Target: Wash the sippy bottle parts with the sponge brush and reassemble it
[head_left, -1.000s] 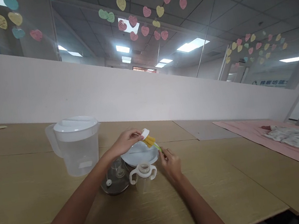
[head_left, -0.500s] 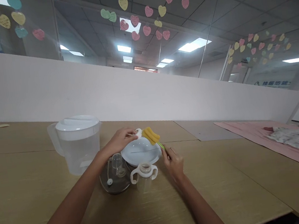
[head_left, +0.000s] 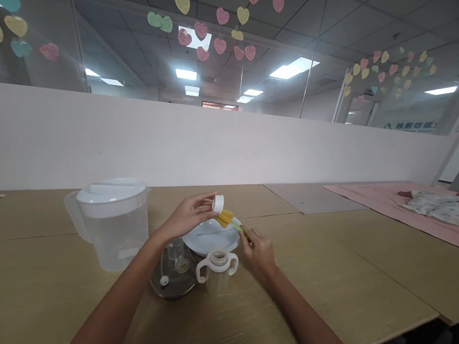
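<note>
My left hand (head_left: 191,216) grips a white bottle collar (head_left: 218,204) above a white bowl (head_left: 212,236). Closed around a green handle, my right hand (head_left: 259,251) holds a bottle brush (head_left: 225,217) whose yellow sponge head meets the underside of the collar. Just in front of the bowl, a clear baby bottle (head_left: 219,266) with two white side handles stands upright and uncapped. Left of it lies a dark tray (head_left: 175,288) carrying a clear dome cap (head_left: 175,249), a clear nipple and a straw with a small white weight (head_left: 164,281).
A lidded clear pitcher (head_left: 117,232) of water stands on the left of the wooden table (head_left: 347,292). On the right, a doll in a patterned outfit (head_left: 439,205) lies on a pink cloth (head_left: 374,198). A low white wall (head_left: 167,146) with glass above runs behind.
The collar moved left off the sponge half a second ago, and is now back against it. The brush head has dipped slightly. The bottle, tray and pitcher stay in place.
</note>
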`<act>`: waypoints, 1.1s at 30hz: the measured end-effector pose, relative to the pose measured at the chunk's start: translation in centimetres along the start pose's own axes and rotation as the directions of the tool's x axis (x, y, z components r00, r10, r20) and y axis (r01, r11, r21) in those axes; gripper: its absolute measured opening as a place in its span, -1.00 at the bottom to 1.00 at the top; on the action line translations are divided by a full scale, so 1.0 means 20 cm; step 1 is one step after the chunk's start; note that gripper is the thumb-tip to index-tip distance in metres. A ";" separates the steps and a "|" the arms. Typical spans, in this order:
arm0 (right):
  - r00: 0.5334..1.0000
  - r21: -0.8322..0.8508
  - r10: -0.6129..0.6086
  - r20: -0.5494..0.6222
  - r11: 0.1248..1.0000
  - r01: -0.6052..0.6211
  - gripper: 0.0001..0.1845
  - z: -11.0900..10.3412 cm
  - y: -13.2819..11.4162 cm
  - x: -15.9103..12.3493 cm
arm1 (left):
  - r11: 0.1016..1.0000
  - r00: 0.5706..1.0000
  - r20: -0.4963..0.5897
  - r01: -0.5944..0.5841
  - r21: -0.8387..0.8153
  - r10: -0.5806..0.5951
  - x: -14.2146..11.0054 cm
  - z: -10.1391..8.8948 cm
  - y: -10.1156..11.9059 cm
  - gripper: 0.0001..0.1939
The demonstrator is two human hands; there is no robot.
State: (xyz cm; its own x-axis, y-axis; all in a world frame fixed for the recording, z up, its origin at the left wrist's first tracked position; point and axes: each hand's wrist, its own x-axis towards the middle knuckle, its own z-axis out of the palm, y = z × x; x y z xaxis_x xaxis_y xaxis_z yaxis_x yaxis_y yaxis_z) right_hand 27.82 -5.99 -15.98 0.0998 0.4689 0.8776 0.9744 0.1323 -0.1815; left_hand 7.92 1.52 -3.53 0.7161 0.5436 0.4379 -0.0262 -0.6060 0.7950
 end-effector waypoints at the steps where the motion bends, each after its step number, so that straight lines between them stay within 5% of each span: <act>1: 1.000 -0.006 -0.025 0.009 1.000 0.025 -0.63 0.00 0.00 0.00 | 0.998 0.999 -0.034 -0.016 0.060 0.018 0.00 0.00 0.00 -0.46; 6: 0.994 -0.059 -0.107 0.001 0.992 0.107 -0.65 -0.01 -0.02 -0.01 | 0.925 0.983 -0.154 -0.031 0.379 0.096 0.00 -0.03 -0.01 -0.51; 13: 0.973 -0.072 -0.205 -0.104 0.978 0.198 -0.74 -0.04 -0.02 0.00 | 0.874 0.994 -0.088 -0.009 0.486 0.059 -0.02 -0.09 0.01 -0.52; 16: 0.973 -0.048 -0.147 -0.179 0.989 0.140 -0.74 -0.04 -0.01 0.00 | 0.825 0.995 -0.073 -0.019 0.565 0.073 -0.02 -0.10 0.00 -0.55; 21: 0.981 0.007 -0.068 -0.183 0.997 0.071 -0.72 -0.04 0.01 0.02 | 0.900 0.996 0.040 -0.095 0.425 0.086 -0.03 -0.07 0.00 -0.50; 28: 0.986 -0.024 -0.037 -0.162 0.999 0.034 -0.69 -0.03 0.01 0.02 | 0.990 0.996 0.092 -0.024 0.140 0.011 -0.03 -0.02 0.06 -0.43; 33: 0.982 -0.074 -0.153 -0.114 0.987 0.146 -0.72 -0.02 -0.01 0.01 | 0.951 0.994 -0.078 -0.045 0.307 0.072 -0.02 -0.03 0.08 -0.49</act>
State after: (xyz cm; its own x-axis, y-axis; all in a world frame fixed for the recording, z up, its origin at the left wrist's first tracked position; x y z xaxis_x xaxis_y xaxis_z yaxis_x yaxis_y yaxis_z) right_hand 27.81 -6.32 -15.64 -0.0286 0.3407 0.9397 0.9908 0.1338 -0.0184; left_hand 7.10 0.78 -2.20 0.6559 0.5423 0.5251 0.1571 -0.7785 0.6077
